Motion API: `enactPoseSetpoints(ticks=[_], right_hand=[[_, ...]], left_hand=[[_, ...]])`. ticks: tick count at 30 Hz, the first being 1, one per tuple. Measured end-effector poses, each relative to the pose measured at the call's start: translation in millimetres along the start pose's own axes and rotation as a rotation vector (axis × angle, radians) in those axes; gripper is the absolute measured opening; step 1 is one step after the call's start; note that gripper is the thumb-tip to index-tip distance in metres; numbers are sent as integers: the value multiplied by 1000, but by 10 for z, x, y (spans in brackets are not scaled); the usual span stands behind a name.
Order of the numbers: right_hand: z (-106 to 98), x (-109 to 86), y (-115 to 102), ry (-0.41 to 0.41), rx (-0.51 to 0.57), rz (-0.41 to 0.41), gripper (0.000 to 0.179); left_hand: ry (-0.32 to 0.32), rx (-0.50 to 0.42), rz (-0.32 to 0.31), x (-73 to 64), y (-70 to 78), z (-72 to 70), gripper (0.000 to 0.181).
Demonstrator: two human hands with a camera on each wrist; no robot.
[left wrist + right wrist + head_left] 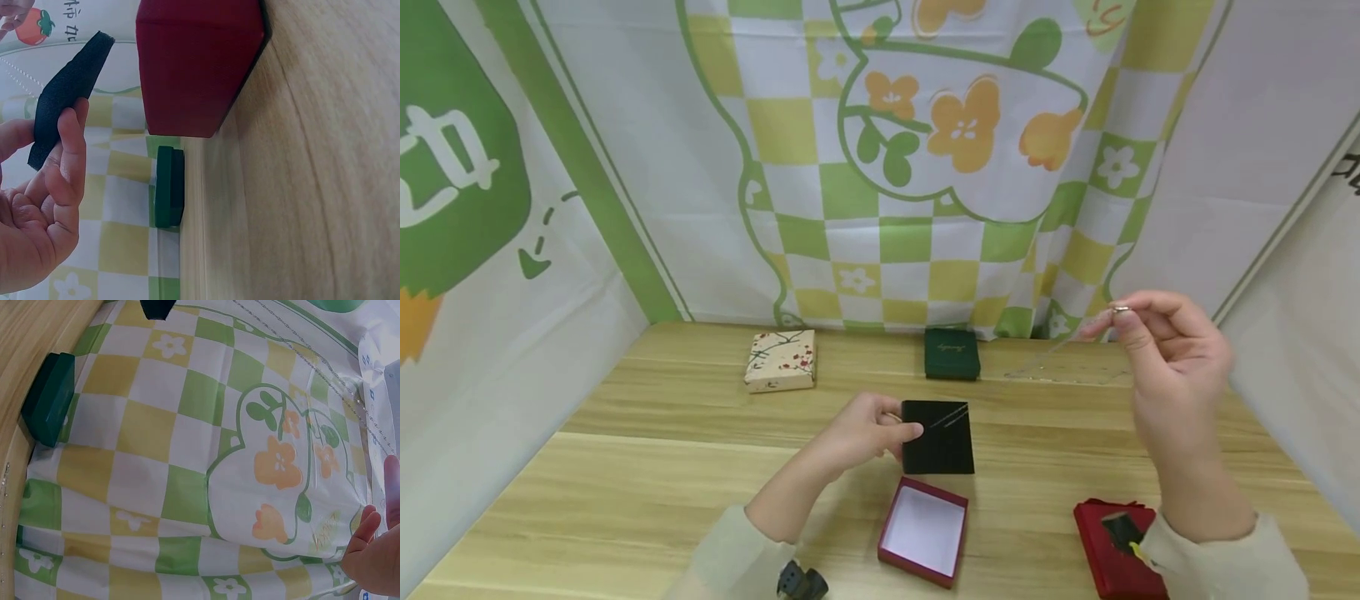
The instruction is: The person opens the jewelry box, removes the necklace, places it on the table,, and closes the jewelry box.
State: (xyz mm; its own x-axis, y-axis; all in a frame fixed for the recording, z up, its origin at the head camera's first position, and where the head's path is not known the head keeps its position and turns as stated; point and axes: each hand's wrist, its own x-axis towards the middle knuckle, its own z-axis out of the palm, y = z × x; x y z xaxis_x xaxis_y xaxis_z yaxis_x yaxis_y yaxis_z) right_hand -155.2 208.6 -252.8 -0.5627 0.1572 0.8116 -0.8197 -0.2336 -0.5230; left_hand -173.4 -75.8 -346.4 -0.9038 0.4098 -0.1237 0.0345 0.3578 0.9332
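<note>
My left hand (868,429) pinches a flat black jewelry-box insert pad (943,450) by its left edge, thumb on top; the left wrist view shows the pad (62,97) edge-on and tilted. Thin silver chain strands cross the pad's upper right corner. Up on the right, my right hand (1180,358) pinches the silvery end of a fine necklace chain (1052,354) between thumb and fingers. Two strands of the chain (300,353) run slanting to that hand in the right wrist view. An open red box (962,521) with a white inside lies just below the pad.
A red lid with a ribbon (1101,542) lies under my right forearm. Towards the back of the wooden table (647,500) are a dark green jewelry box (951,354) and a cream floral box (781,361). A patterned curtain (902,242) hangs behind.
</note>
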Motion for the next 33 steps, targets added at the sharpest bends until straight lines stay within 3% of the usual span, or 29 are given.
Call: enactPoseSetpoints(ticks=[6, 13, 18, 27, 30, 33], right_hand=[[11, 79, -12, 37, -29, 22, 7], [14, 155, 13, 94, 29, 55, 6], [21, 190, 46, 186, 154, 107, 3], [-42, 242, 120, 459, 148, 312, 6], [-93, 256, 160, 458, 136, 338, 7], [-155, 262, 204, 397, 107, 357, 6]], left_hand=[[0, -2, -7, 0, -6, -16, 26], [-5, -5, -7, 1, -3, -22, 31], [-18, -17, -11, -3, 5, -31, 33], [-10, -39, -23, 6, -28, -57, 35], [-2, -34, -26, 13, -37, -64, 35], [5, -27, -31, 19, -37, -72, 35]])
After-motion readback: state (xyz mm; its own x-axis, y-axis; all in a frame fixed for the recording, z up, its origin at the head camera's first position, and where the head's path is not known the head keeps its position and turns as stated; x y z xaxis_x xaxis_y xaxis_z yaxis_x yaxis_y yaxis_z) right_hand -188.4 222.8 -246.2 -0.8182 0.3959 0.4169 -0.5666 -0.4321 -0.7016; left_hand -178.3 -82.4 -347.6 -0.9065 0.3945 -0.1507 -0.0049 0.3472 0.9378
